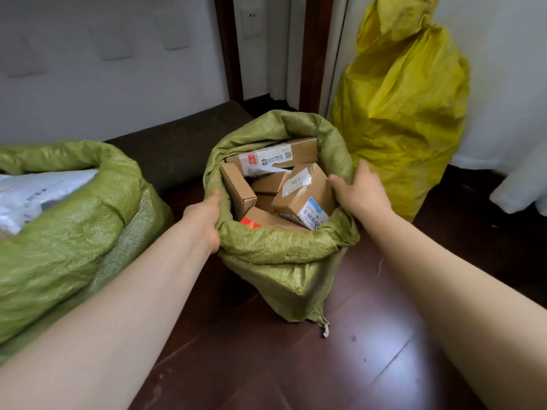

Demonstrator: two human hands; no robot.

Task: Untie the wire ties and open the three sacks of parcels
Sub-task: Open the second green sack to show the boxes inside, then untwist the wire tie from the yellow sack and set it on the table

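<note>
From the head camera, the middle green sack (284,261) stands on the dark wooden floor (355,350). Its mouth is wide open and the rim is rolled down. The left hand (204,223) grips the rim on its left side, with the fingers curled into the woven cloth. The right hand (362,189) holds the opposite side of the rim, thumb inside and fingers over the outside. Cardboard parcels (302,190) with printed labels lie jumbled inside. Just beside it on the left is another green sack (68,232), also open, showing pale plastic mailers (38,190). The yellow sack (405,113) stands upright behind on the right, near a white curtain (521,184), with its neck bunched shut at the top.
</note>
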